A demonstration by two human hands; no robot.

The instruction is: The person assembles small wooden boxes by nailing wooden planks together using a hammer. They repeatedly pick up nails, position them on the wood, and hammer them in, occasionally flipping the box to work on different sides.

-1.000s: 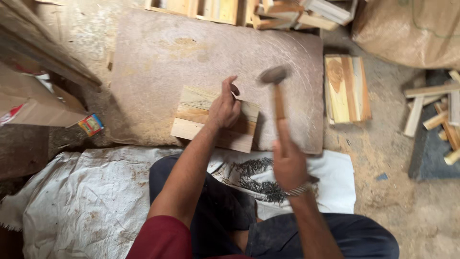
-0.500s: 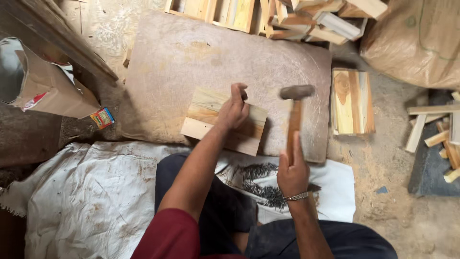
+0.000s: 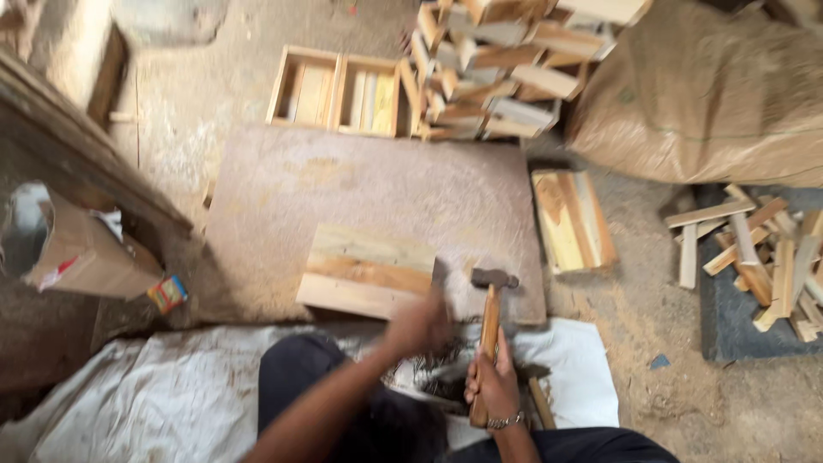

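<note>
- A wooden-handled hammer with a dark metal head (image 3: 490,330) is held upright above the near edge of a large brown work board (image 3: 360,193); its head hangs just beside the right corner of a flat panel of pale joined wooden slats (image 3: 369,270) lying on that board.
- The right hand (image 3: 493,390) is wrapped fully shut around the lower part of the handle, with a metal bracelet at the wrist.
- The left hand (image 3: 420,327) is blurred, just below the panel's near edge and over a dark heap of what look like small nails (image 3: 433,377) on a white cloth (image 3: 561,369); whether it is open or has hold of anything cannot be told.
- The two hands are near each other, the hammer head just to the right of the left hand.
- A risk is judged here: fingers could be struck if the head comes down while the left hand is so close.
- The panel is held by neither hand, so it could slide or jump under a blow.
- A low grip on the handle could let the head glance off sideways.
</note>
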